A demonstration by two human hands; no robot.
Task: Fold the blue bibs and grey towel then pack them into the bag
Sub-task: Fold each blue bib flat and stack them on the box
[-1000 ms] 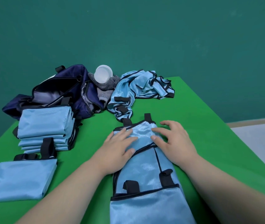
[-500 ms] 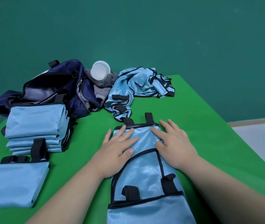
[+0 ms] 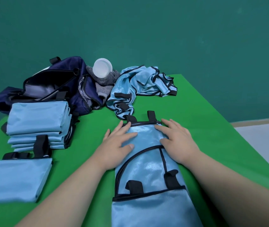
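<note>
Bib (image 3: 148, 171), pale blue with black trim, lies lengthwise on the green table (image 3: 212, 128) straight in front of the person. It is folded into a long narrow strip running from the near edge of the view toward the far side. Two black tabs (image 3: 151, 114) stick out past its far hem, and two more lie on its middle part. Left hand (image 3: 117, 145) rests flat on the far left part of the strip, fingers straight and spread, partly on the cloth and partly on the table beside it; it grips nothing. Right hand (image 3: 178, 141) lies flat on the far right part, fingers straight, fingertips close to the far hem, likewise gripping nothing.

Just beyond the far hem a heap (image 3: 143, 82) of unfolded bibs lies crumpled, one end almost touching the tabs. Left of the heap sits the grey towel (image 3: 104, 86), bunched against the open end of the navy bag (image 3: 52, 82), with a white cup (image 3: 102, 68) on top of it, mouth toward the camera. The bag lies unzipped at the table's far left. In front of it stands a stack (image 3: 37, 118) of folded bibs, and just in front of that lies one folded bib (image 3: 14, 179) alone. A teal wall (image 3: 147, 30) stands behind the table.
</note>
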